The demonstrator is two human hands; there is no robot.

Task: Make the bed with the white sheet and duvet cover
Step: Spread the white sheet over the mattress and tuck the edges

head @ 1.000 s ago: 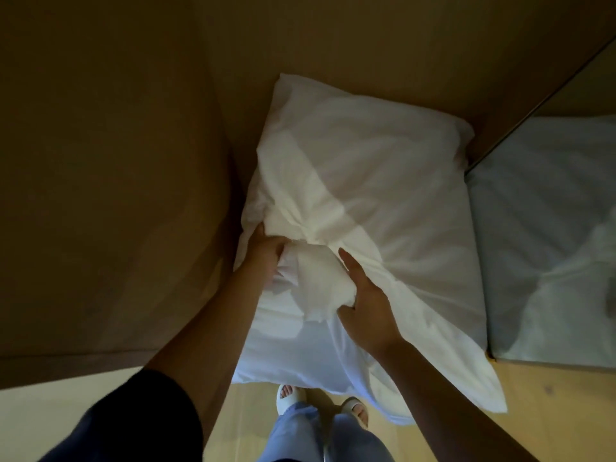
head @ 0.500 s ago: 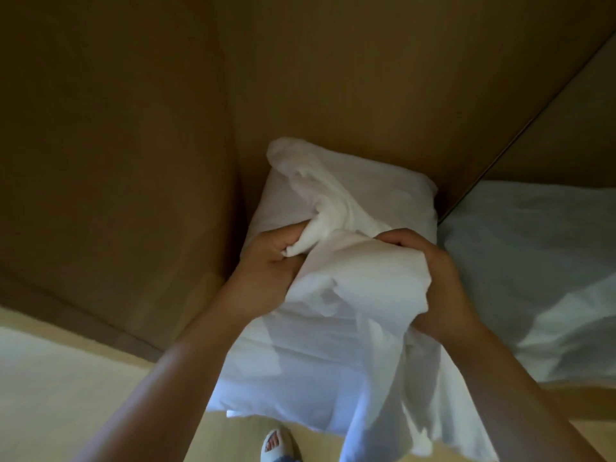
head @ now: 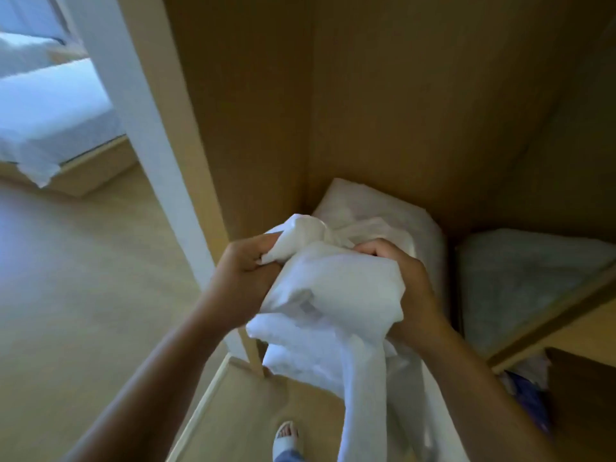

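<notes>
Head view: both hands are clamped on a bunched white cloth [head: 333,288] held at the open front of a wooden wardrobe [head: 400,111]. Whether it is the sheet or the duvet cover cannot be told. The left hand [head: 246,278] grips 1 gathered end, fingers curled into the folds. The right hand [head: 406,288] grips the other side, its knuckles on top. The rest of the cloth hangs in a long tail toward the floor [head: 83,278], past a foot in a white slipper [head: 286,438]. A white pillow [head: 383,211] lies behind the bundle in the wardrobe corner. Pale folded bedding [head: 520,278] sits on a shelf to the right.

Against the frame 0.5 s ago, the grip is unchanged, but the view has swung left. The wardrobe door [head: 143,111], the floor and the bed [head: 50,108] in the far left corner now show. 1 s ago the cloth lay spread over the pillow; it is now gathered off it.
</notes>
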